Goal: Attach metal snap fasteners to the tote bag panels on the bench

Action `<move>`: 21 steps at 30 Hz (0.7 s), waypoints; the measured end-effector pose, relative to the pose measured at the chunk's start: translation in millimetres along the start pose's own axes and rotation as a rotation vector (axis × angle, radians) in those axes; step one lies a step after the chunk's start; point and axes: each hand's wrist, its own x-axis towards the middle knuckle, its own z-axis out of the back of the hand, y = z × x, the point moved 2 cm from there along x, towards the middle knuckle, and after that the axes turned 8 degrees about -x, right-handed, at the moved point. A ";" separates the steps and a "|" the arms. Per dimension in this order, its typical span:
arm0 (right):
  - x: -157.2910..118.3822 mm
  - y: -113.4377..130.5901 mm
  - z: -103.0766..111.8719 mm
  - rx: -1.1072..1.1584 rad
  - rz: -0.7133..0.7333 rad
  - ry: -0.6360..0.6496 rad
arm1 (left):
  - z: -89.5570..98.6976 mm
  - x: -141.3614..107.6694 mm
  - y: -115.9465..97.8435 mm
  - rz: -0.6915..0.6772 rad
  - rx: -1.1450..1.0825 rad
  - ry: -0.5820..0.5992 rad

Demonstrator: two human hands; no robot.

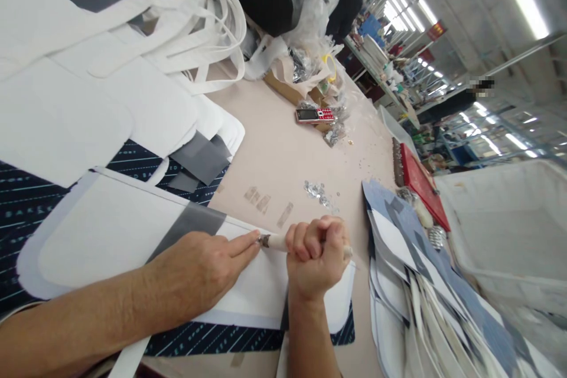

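Note:
A white panel (119, 218) with grey strips across it lies on dark printed fabric (212, 338). My right hand (316, 254) is closed in a fist round the pale handle of a hand tool (277, 242) with a short metal tip. The tool points left, low over the panel's far edge. My left hand (199, 266) rests on the panel with its fingers stretched out. Its fingertips meet the tool's metal tip; a tiny metallic piece may be there, too small to make out. The left thumb is hidden.
White panels with straps (177, 29) are heaped at the upper left, with grey patches (201, 159) beside them. Small metal washers (316, 191) lie beyond my hands, near a red phone (314, 116). More strapped panels (411, 271) and a white bin (509, 218) stand right.

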 end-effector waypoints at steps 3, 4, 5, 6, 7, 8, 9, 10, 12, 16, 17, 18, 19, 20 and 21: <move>-6.8 1.3 -8.2 -0.054 0.033 0.074 | -2.1 -1.0 -1.3 -0.018 0.014 0.015; -8.7 2.2 -10.0 -0.092 0.045 0.098 | -2.1 -1.4 -1.7 -0.017 0.017 0.016; -10.2 3.6 -12.0 -0.152 0.061 0.130 | -1.6 -1.6 -2.1 -0.011 0.022 0.011; -11.2 5.5 -14.5 -0.237 0.084 0.180 | -0.7 -1.5 -2.4 0.000 0.027 0.009; -11.5 7.8 -18.0 -0.343 0.116 0.251 | 0.4 -1.2 -2.6 0.019 0.030 0.019; -11.2 10.2 -22.2 -0.454 0.157 0.334 | 1.6 -0.4 -2.8 0.045 0.033 0.041; -10.3 12.5 -26.9 -0.556 0.201 0.421 | 2.8 0.7 -3.0 0.068 0.033 0.086; -8.4 14.2 -31.5 -0.638 0.230 0.495 | 4.0 2.2 -3.3 0.083 0.030 0.142; -2.1 15.2 -38.6 -0.713 0.216 0.551 | 7.2 5.9 -4.2 0.091 0.021 0.235; 12.0 9.4 -47.6 -0.696 0.070 0.455 | 14.1 12.1 -4.5 0.103 0.032 0.241; 13.7 7.9 -50.7 -0.698 0.059 0.453 | 14.6 12.7 -4.2 0.107 0.033 0.236; 14.3 6.9 -54.7 -0.710 0.060 0.465 | 14.4 12.9 -3.9 0.107 0.029 0.230; 13.9 6.5 -59.4 -0.731 0.069 0.488 | 13.5 12.8 -3.5 0.107 0.022 0.222; 12.7 6.8 -64.6 -0.758 0.086 0.516 | 12.0 12.4 -3.0 0.107 0.012 0.210; 10.8 7.6 -70.1 -0.787 0.109 0.544 | 10.0 11.7 -2.3 0.109 0.001 0.196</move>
